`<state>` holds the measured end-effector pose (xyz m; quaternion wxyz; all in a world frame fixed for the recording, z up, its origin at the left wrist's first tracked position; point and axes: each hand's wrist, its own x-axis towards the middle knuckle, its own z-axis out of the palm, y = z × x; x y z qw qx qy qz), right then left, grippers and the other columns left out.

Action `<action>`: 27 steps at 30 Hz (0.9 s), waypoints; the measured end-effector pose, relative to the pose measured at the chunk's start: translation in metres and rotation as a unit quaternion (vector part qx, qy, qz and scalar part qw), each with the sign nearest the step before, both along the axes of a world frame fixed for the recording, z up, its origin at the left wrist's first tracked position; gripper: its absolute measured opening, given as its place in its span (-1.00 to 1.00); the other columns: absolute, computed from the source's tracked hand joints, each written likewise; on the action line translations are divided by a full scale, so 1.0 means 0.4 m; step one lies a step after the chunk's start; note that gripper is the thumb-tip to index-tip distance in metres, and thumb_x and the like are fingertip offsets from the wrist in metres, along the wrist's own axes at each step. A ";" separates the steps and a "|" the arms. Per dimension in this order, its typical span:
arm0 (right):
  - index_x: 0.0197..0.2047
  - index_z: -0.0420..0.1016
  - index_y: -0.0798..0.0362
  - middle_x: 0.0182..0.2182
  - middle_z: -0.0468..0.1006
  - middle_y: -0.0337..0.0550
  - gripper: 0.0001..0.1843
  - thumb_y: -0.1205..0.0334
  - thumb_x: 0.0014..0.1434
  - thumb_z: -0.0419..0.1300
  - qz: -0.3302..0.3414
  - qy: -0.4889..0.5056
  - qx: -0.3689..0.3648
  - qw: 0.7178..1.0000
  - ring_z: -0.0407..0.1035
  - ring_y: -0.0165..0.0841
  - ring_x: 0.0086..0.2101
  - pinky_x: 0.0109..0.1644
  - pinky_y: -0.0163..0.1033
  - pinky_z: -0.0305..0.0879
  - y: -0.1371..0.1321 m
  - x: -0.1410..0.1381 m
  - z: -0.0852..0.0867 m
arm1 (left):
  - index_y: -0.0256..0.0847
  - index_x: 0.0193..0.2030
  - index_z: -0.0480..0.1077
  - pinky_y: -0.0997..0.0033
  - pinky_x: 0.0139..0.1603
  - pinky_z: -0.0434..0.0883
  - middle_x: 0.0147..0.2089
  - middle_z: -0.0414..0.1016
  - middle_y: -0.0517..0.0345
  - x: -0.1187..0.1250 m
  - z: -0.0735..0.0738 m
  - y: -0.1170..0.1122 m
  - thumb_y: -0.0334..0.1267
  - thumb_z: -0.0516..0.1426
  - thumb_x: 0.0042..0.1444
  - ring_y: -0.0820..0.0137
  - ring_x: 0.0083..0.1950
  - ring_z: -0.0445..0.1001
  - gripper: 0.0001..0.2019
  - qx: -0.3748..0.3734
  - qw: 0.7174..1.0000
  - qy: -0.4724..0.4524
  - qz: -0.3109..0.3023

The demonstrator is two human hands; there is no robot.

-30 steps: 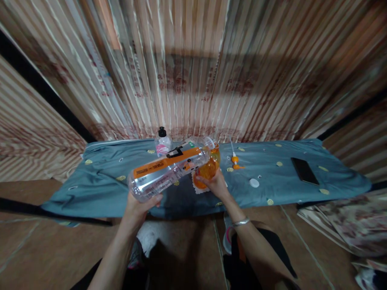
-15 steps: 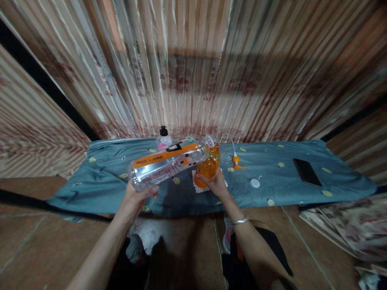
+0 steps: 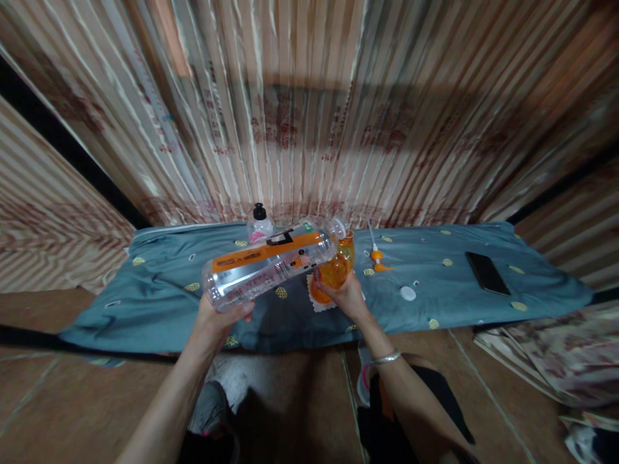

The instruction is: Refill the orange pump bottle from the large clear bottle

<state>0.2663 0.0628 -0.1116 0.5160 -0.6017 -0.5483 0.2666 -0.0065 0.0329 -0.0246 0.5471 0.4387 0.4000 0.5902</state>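
**Large clear bottle tipped to orange bottle, both held**

Nearest: floor and feet below the bench edge, forearms reaching up and forward. Left hand (image 3: 217, 322) closed under the base end of the large clear bottle (image 3: 271, 265), thumb over the near side. Bottle lying close to horizontal, neck end slightly higher, mouth touching or just over the top of the small orange bottle (image 3: 334, 270); exact contact not resolvable. Right hand (image 3: 344, 298) wrapped around the lower front of the orange bottle, bracelet at the wrist. Orange bottle upright on a small white mat (image 3: 316, 301).

Handling, judged: clear bottle thin-walled, likely to flex under squeeze; looks nearly empty, so light but long, awkward from one end. Better hold nearer the orange label band. Smooth plastic, possibly slippery if wet. Orange bottle small, easily tipped; hold low on the body suits it.

Further out on the blue cloth-covered bench (image 3: 435, 309): white cap (image 3: 407, 293) right of the right hand, pump head (image 3: 375, 254) beyond it, dark phone (image 3: 487, 273) well apart to the right. Black-capped small bottle (image 3: 260, 223) behind the clear bottle, near the far edge.

Room: open cloth left and right of the hands. Near bench edge just below the wrists. Curtain close behind the far edge.
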 end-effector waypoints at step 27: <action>0.20 0.34 0.01 -0.04 0.69 0.01 -0.21 -0.09 -0.03 0.45 0.025 -0.018 -0.014 0.999 0.61 -0.04 -0.04 0.01 0.04 0.57 -0.026 -0.013 0.023 | -0.22 -0.10 0.48 0.51 -0.68 0.29 -0.48 0.52 0.24 -0.035 0.033 -0.012 -0.23 0.50 -0.28 0.46 -0.61 0.36 -0.46 0.051 0.999 0.013 0.003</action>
